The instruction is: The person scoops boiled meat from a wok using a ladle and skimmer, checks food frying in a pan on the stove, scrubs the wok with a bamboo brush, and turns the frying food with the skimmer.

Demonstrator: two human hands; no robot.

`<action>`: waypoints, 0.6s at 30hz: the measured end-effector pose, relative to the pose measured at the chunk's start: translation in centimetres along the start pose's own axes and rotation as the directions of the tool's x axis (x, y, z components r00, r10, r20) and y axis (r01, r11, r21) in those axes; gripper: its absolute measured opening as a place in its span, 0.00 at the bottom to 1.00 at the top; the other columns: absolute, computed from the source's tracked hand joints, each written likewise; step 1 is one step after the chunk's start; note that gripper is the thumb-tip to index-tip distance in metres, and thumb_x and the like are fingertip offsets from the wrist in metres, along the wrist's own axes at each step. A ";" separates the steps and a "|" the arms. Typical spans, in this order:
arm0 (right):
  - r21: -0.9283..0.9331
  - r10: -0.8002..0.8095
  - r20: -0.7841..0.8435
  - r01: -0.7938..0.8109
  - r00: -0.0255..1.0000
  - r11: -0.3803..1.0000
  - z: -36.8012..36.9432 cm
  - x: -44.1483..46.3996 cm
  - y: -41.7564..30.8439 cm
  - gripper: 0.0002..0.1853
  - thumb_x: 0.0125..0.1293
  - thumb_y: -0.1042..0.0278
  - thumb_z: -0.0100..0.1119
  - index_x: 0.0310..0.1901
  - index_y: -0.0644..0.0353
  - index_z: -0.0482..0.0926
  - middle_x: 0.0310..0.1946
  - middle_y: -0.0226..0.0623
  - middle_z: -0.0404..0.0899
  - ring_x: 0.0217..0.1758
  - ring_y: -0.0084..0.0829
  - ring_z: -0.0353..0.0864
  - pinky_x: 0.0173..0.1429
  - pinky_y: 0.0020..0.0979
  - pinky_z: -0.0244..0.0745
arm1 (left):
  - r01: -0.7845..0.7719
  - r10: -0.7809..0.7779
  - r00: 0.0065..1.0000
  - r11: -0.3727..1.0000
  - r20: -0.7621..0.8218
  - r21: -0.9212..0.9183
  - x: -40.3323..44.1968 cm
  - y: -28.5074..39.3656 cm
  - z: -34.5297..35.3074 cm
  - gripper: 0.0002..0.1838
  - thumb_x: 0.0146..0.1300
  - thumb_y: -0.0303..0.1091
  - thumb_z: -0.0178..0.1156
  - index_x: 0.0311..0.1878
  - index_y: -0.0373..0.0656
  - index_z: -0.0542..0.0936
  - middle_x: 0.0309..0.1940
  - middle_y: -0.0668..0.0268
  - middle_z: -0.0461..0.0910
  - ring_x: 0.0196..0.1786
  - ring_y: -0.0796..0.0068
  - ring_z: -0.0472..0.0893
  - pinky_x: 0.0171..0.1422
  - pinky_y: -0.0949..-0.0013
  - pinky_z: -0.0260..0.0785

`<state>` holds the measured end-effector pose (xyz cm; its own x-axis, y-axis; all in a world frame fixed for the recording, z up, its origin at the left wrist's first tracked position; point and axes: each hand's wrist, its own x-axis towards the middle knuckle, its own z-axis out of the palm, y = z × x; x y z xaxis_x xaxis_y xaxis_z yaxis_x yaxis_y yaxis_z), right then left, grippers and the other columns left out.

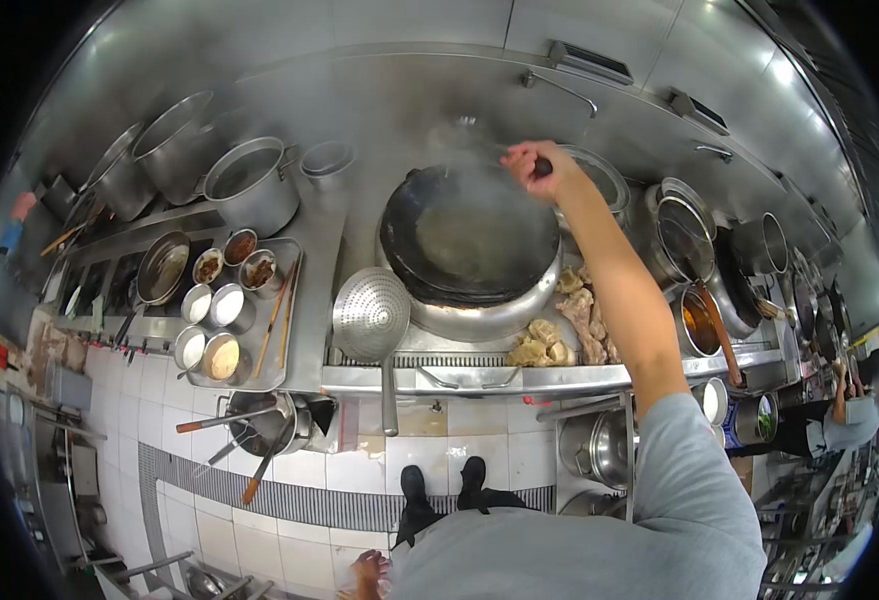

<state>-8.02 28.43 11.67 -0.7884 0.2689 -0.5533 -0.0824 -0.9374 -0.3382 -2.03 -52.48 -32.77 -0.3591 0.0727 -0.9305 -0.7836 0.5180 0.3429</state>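
My right hand is stretched out over the back right of a black wok, its fingers wrapped round a dark handle. Steam blurs what the handle leads to. Cloudy liquid lies in the wok, which sits on a round metal burner ring. My left hand hangs low at the bottom edge, beside my body; its fingers are too small and partly hidden to read. A perforated skimmer rests left of the wok, its handle over the front edge of the stove. Pieces of meat lie right of the wok.
A tray with several seasoning containers and chopsticks is at the left. Large pots stand behind it. Pans and a strainer crowd the right side. A pot with utensils stands below the counter. Another person is far right.
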 end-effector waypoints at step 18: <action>-0.887 -0.882 0.335 -0.205 0.332 -0.414 -8.9 -0.5 3.5 0.17 0.54 0.66 0.51 0.42 0.66 0.79 0.40 0.60 0.80 0.49 0.58 0.77 0.54 0.48 0.70 | -0.088 0.089 0.996 0.992 -0.007 0.090 0.4 -1.5 0.5 0.21 0.62 0.35 0.60 0.56 0.37 0.72 0.30 0.61 0.83 0.26 0.70 0.83 0.22 0.70 0.71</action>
<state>-2.46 27.04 3.97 -0.3934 0.8417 0.3698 0.7364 0.5293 -0.4214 -0.68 -52.78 -33.72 -0.4307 0.1129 -0.8954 -0.7000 0.5844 0.4104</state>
